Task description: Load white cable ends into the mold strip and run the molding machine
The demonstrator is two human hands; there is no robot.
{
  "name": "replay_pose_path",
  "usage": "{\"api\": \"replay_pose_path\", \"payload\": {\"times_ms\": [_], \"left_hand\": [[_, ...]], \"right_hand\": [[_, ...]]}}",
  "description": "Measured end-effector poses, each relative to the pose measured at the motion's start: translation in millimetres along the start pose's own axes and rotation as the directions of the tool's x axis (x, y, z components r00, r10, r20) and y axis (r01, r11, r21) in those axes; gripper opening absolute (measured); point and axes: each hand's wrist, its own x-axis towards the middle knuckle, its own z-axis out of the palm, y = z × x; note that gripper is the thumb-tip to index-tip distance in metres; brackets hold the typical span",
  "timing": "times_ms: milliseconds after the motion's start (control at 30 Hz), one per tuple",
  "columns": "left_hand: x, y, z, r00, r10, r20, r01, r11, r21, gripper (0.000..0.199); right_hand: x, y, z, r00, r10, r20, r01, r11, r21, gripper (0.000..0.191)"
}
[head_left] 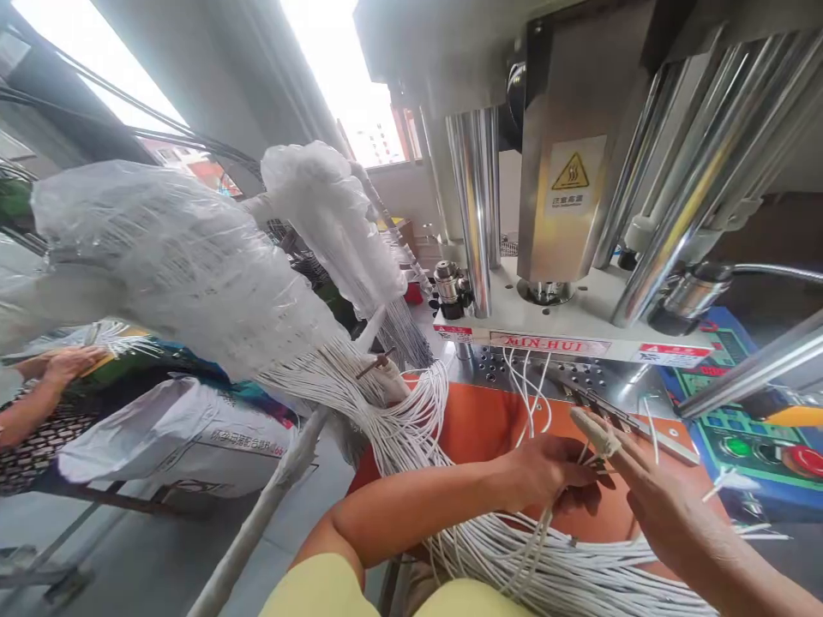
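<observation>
My left hand grips a few strands of a thick bundle of white wires above an orange mat. My right hand is close to its right, fingers extended and apart, with a beige finger cot on one finger. Thin wire ends run between the hands. The bundle sweeps left and up to a plastic-wrapped wire bundle. A second wrapped bundle hangs beyond it. My yellow sleeve shows at the bottom edge.
A steel press head with chrome columns stands above a perforated metal plate. A control panel with green and red buttons is at right. At left, a co-worker's hand holds wires above a white woven sack.
</observation>
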Motion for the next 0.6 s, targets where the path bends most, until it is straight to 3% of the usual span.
{"api": "replay_pose_path", "payload": {"times_ms": [133,267,333,433,500,600], "left_hand": [[12,1,9.1,0.999,0.024,-0.022,-0.024,1.0,-0.009,0.044],[22,-7,4.6,0.988,0.046,-0.149,-0.052,0.998,-0.033,0.053],[25,-12,-3.6,0.977,0.038,-0.211,-0.042,0.999,-0.015,0.057],[25,-19,-17.4,0.962,0.032,-0.272,-0.016,0.998,0.06,0.049],[24,-22,-23.5,0.951,0.064,-0.302,-0.019,0.989,0.15,0.041],[22,-25,-25.2,0.936,0.138,-0.324,-0.033,0.95,0.31,0.032]], "right_hand": [[-7,-13,-2,0.998,0.054,0.021,-0.055,0.997,0.056,0.094],[-7,16,-2,0.97,0.241,-0.01,-0.238,0.962,0.135,0.091],[-10,36,4,0.961,0.272,-0.056,-0.265,0.957,0.117,0.083],[-27,55,19,0.992,0.088,-0.093,-0.093,0.994,-0.053,0.067],[-49,58,28,0.997,-0.055,-0.059,0.041,0.976,-0.215,0.056],[-90,54,25,1.0,-0.018,-0.025,0.008,0.936,-0.353,0.043]]}}
